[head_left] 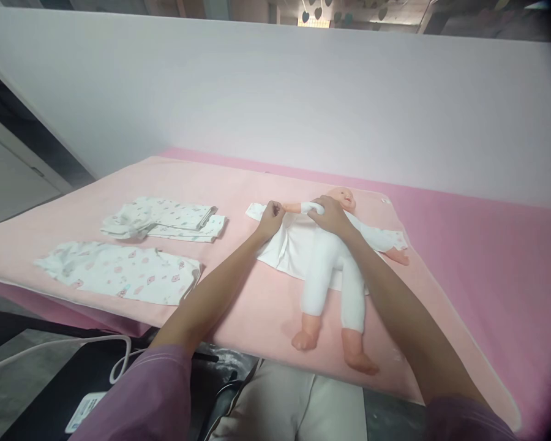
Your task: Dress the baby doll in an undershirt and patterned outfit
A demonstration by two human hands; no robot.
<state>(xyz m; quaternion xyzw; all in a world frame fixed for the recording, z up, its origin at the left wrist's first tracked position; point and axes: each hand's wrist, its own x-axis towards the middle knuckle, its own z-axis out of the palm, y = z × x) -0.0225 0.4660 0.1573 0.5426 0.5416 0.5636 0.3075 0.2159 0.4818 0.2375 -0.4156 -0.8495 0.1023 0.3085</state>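
So the step in hand here, as far as I can judge, is all about one arm of the doll [322, 272]. The doll lies on its back on the pink desk [243, 312], head at the far side and feet toward the person, on top of a spread white top [282, 260].

The left hand [272, 218] is curled tight at the end of the doll's bare forearm [292, 207]. Fair warning: the fingers hide a lot, so I can't tell if it's got just the doll's hand or some cloth too. The right hand [329, 214] is over the upper part of that same arm, thumb and fingers fairly narrow around the white fabric there, but I can't tell how hard it's gripping.

A loose sleeve end [256, 211] pokes out just past the left hand. The doll's other arm is in a sleeve [379, 237] with its hand out past the cuff.

IMO the next move calls for keeping that arm supported at both ends and the cloth near it flat, no yanking.
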